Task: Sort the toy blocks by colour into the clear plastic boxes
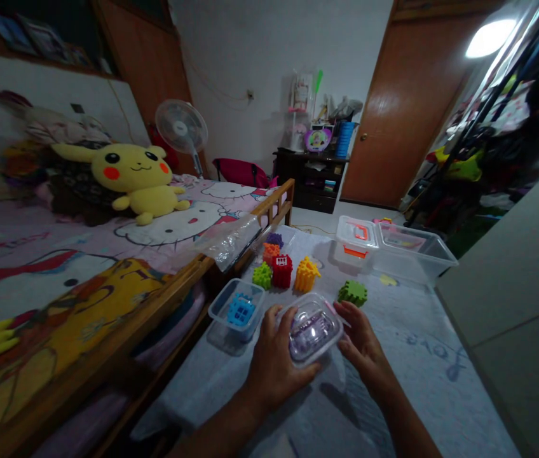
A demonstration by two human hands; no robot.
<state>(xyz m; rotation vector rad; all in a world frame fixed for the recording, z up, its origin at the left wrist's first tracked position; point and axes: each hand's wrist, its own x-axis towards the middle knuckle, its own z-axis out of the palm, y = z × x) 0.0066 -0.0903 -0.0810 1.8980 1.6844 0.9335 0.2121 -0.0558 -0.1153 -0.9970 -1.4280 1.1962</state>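
Above the table, a small clear plastic box with a lid is tilted, and purple pieces show through it. My left hand wraps round its left side and lower edge. At the right edge, near a pink clip, the fingers and thumb of my right hand pinch the rim. To the left stands an open clear container with blue interlocking blocks in it. Beyond my hands are block cubes: lime green, red, orange, purple, yellow and dark green.
A clear box with an orange latch and a large clear bin stand at the table's far right. Along the left runs a wooden bed rail with a plastic bag over it. A yellow plush toy sits on the bed.
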